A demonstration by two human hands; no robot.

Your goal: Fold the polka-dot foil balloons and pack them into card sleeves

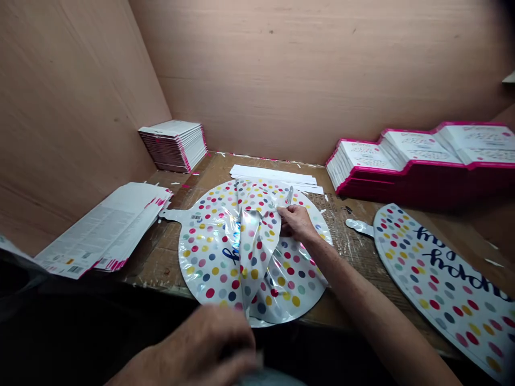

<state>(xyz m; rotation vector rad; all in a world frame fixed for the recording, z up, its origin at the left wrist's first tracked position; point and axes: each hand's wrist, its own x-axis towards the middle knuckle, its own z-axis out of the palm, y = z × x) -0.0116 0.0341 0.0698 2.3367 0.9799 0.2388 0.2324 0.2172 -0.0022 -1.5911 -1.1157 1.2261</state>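
A round foil balloon (pixel 197 279), flat and white with coloured dots, lies on the cardboard-covered bench top. Its tail points left, and a loose flap of the foil is folded over the middle, hiding part of the dark lettering. My right hand (pixel 295 221) pinches the edge of that flap between thumb and fingers. Low in the view, in front of the bench edge, my left hand (pixel 201 343) is blurred, with its fingers curled in. Whatever may be between them is too smeared to identify. It appears apart from the balloon.
Beyond the balloon lie white paper strips (pixel 273 176). Printed card sleeves (pixel 108 225) are at left, with a stack of folded cartons (pixel 174 145) behind. Pink-edged packs (pixel 418 153) are stacked back right. More dotted balloons (pixel 438 284) overhang the right front. Wooden panels (pixel 281 75) enclose the bench.
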